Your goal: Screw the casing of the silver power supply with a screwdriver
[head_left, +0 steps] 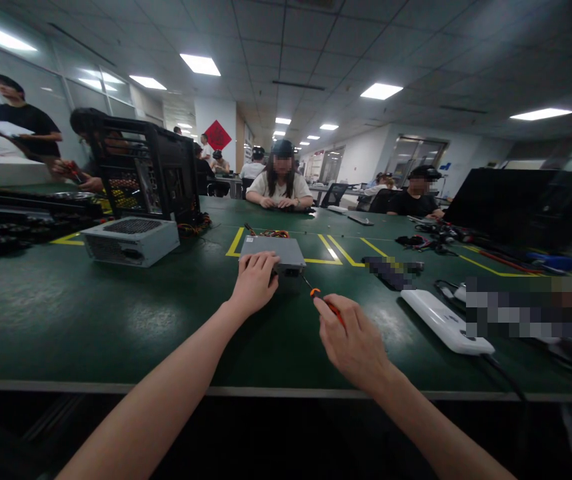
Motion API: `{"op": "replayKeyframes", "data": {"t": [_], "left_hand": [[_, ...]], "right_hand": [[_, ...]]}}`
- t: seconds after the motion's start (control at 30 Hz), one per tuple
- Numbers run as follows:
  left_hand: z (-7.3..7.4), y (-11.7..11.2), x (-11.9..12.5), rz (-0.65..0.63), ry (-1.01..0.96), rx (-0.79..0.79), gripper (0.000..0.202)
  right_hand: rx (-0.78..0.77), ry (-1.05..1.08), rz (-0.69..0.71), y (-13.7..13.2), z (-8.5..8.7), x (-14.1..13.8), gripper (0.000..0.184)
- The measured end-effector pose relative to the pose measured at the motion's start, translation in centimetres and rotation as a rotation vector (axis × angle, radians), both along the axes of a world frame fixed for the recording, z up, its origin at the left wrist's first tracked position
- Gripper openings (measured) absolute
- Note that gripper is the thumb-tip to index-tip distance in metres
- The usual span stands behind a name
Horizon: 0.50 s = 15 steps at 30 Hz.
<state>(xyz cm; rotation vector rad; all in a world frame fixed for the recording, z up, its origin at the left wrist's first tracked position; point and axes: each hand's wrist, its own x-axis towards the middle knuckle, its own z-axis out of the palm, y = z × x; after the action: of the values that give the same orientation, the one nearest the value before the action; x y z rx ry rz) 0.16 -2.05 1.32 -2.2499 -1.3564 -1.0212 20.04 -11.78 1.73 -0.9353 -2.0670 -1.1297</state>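
Head view: a small grey metal box [290, 251] stands flat on the green table [91, 327], approx. in the middle, in front of the person, w/ its socket side turned to the near right. The left hand [256, 283] lies palm down on its near left part; the fingers are a bit bent over the top, and I can't tell if they clamp it or only rest. The right hand [353, 337] is closed around the handle of an orange & dark screwdriver [315, 293], whose thin shaft points to the near right corner of the box; contact of the tip can't be told. Coloured wires [275, 233] lie just behind the box, near yellow tape lines [236, 241]. To the left is a bigger silver power supply unit [131, 240], and behind it a black PC case [151, 170]. To the right, a white power strip [441, 320] lies near the table edge. Opp. side: a seated person [280, 177], both hands on the table.
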Motion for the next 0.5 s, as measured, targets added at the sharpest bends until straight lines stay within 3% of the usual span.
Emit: {"op": "replayKeyframes", "data": {"t": [0.2, 0.27, 0.4, 0.5], "left_hand": [[-0.1, -0.1, -0.1, -0.008, 0.0, -0.002, 0.033], [-0.1, -0.1, -0.1, -0.007, -0.004, -0.008, 0.033], [0.0, -0.1, -0.1, -0.01, -0.011, -0.024, 0.034], [0.0, -0.2, -0.1, -0.012, -0.015, -0.027, 0.034]], "right_hand": [[-0.019, -0.088, -0.214, -1.3, 1.2, -0.8, 0.016], [-0.073, -0.064, -0.266, -1.6, 1.6, -1.2, 0.02], [-0.113, -0.115, -0.23, -1.9, 1.8, -1.8, 0.031], [-0.08, -0.135, -0.262, -1.8, 1.9, -1.8, 0.026]]}}
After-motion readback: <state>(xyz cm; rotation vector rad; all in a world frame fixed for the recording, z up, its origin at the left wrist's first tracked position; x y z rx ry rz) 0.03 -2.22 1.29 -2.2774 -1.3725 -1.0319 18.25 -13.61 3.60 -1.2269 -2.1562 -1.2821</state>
